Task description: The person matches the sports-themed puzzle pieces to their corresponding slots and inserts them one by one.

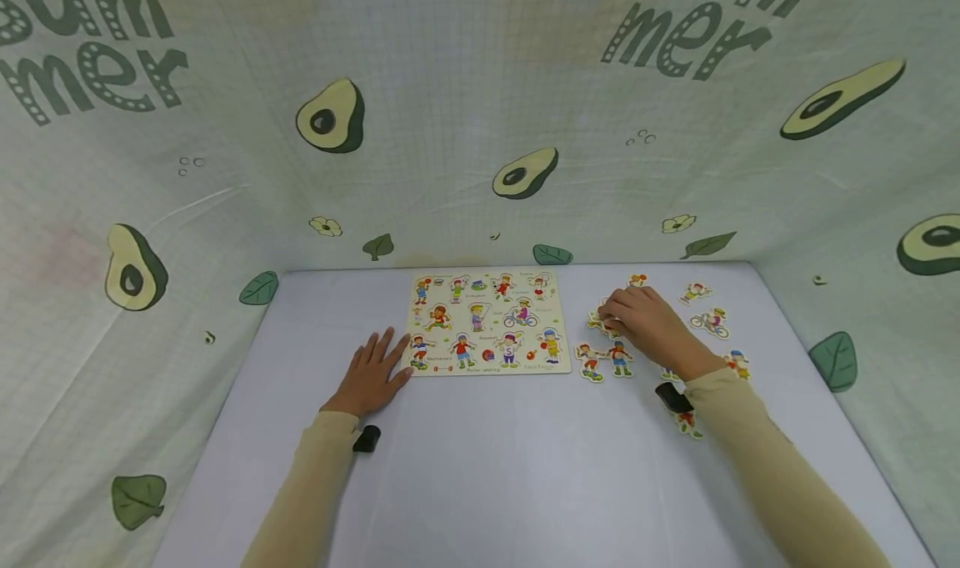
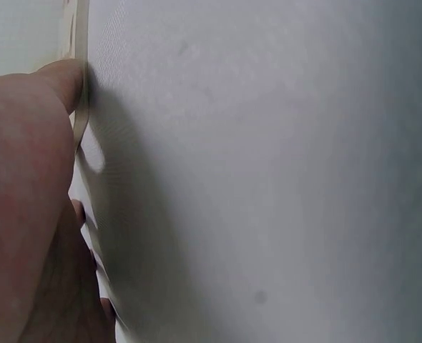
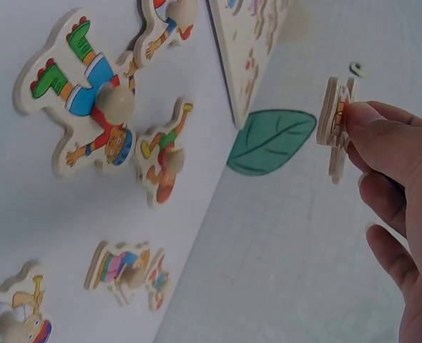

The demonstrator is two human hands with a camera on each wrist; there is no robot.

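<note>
My right hand (image 1: 647, 324) is over the scattered pieces right of the board. Its thumb and fingers pinch a wooden puzzle piece (image 3: 332, 118), seen nearly edge-on in the right wrist view, its picture mostly hidden; the other fingers are loosely bent. Near it lie a skater piece (image 3: 93, 96) with a round knob and a smaller knobbed figure piece (image 3: 164, 157). My left hand (image 1: 369, 378) lies flat with fingers spread at the left edge of the puzzle board (image 1: 491, 301). In the left wrist view the thumb (image 2: 66, 78) touches the board's edge.
More pieces lie on the white table (image 1: 480, 476) at the right, including a cyclist piece (image 1: 710, 324), a figure piece (image 1: 695, 292) and one partly under the right wrist (image 1: 687, 424). An avocado-print cloth (image 1: 435, 209) hangs around the table's back and sides.
</note>
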